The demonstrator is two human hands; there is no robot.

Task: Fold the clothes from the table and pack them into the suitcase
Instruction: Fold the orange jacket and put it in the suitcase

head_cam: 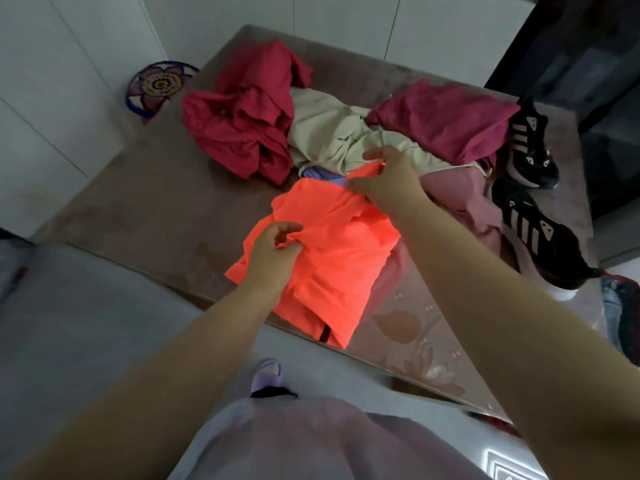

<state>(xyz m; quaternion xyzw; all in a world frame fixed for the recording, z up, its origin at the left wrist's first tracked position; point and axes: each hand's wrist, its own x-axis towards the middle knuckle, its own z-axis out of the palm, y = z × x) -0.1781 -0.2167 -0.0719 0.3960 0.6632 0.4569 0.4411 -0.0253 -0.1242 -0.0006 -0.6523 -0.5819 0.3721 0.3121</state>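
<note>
While both hands have hold of the orange shirt (pixel 329 244), you want it flat before any fold goes in. Your left hand (pixel 273 254) pinches a bunch of cloth at the shirt's left side, fingers curled round it. Your right hand (pixel 384 178) pinches the far edge, thumb and fingers closed on the fabric.

The shirt lies crumpled at the near side of the table (pixel 138 209), its lower part hanging over the near edge — so draw it away from you rather than toward you, or it may slide off. Lift it, shake it out and find the shoulders or hem; a fold made on bunched cloth will likely come out lumpy.

The open stretch of tabletop lies to your left. To the right and beyond, it is crowded — a pink garment (pixel 464 199) touches the shirt, a beige one (pixel 332 133) and a red heap (pixel 239 126) lie farther back, and black shoes (pixel 540 233) sit by the right edge. The suitcase is not in view.
</note>
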